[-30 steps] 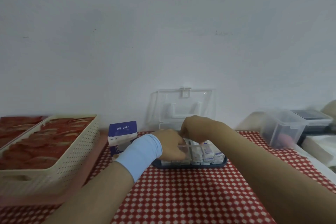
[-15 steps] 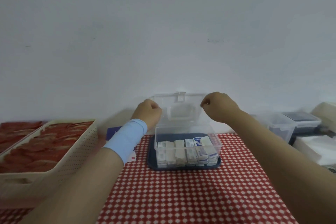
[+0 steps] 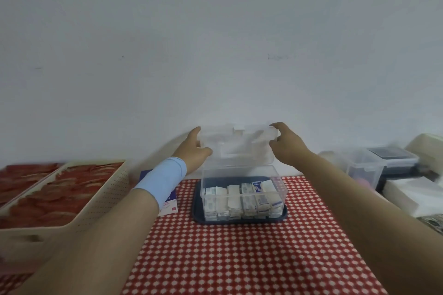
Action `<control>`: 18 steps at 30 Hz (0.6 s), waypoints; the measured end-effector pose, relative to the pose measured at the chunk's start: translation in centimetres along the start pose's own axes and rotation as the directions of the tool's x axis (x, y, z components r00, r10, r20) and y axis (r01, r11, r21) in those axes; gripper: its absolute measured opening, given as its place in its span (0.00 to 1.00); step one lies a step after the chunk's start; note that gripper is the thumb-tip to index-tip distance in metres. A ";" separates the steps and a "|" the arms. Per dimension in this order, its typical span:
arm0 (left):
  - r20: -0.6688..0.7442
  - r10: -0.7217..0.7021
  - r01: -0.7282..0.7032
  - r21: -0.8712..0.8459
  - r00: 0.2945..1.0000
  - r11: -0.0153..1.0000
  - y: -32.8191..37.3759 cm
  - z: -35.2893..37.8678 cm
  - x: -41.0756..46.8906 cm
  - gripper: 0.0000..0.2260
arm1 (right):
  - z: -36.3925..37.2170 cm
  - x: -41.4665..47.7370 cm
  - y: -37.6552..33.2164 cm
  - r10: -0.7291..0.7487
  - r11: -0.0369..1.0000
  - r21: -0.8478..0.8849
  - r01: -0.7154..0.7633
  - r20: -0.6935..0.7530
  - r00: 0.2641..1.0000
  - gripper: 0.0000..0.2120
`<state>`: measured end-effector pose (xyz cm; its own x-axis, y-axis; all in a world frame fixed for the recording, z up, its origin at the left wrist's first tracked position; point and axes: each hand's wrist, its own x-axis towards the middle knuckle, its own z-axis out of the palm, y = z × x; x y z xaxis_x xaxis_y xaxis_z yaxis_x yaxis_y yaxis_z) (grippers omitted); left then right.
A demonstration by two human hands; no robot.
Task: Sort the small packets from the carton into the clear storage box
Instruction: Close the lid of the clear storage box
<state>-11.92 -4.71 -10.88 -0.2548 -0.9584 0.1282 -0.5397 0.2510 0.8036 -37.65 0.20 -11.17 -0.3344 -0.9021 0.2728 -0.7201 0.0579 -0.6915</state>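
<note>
**Bringing the lid down square over the packets**

At far left, a cream perforated basket (image 3: 103, 199) of red items plays no part in this step. The carton (image 3: 169, 202) lies on the desk (image 3: 239, 258), mostly hidden behind the left forearm and just left of the navy tray (image 3: 197, 213). The left hand (image 3: 194, 151) grips the left end of the lid (image 3: 237, 148), thumb in front and fingers curled over the top edge.

The lid stands up from the back of the clear storage box (image 3: 280, 182). It is blurred and see-through, so its exact tilt is hard to call. The box sits on the tray, with the small packets (image 3: 242, 201) standing in a row against its front wall. The right hand (image 3: 287, 146) pinches the lid's right end between thumb and fingers.

Sorting looks close to done, and the step in hand seems to be closing the box. Both ends should come down together, so the hinge does not twist. The packets on the right lean and stand tallest, so they may catch the lid and are worth checking first. The box looks light, so a gentle press at the catch should keep it from sliding on the tray. Other clear containers (image 3: 364, 170) stand well apart at right.
</note>
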 end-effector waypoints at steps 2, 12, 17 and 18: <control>-0.002 0.136 -0.135 0.110 0.991 0.985 0.4 -0.2 -1.0 0.30 | -0.6 -0.8 0.1 -0.052 0.996 -0.068 0.053 0.011 0.999 0.16; 0.181 0.385 -0.424 0.469 0.905 0.774 -1.2 0.2 -5.2 0.21 | -2.0 -7.4 0.1 -0.125 0.905 -0.374 0.206 0.229 0.965 0.26; 0.226 0.389 -0.449 0.505 0.893 0.737 -2.4 0.5 -6.5 0.21 | -1.3 -9.4 -0.1 -0.120 0.870 -0.430 0.242 0.292 0.949 0.31; 0.232 0.382 -0.446 0.515 0.894 0.732 -2.4 0.6 -6.6 0.22 | -1.1 -9.6 -0.3 -0.131 0.862 -0.436 0.259 0.302 0.944 0.31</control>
<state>-9.45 1.16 -14.02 -0.6203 -0.7299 0.2872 -0.6943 0.6813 0.2318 -34.89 9.34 -12.82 -0.0378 -0.9886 0.1455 -0.9723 0.0028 -0.2339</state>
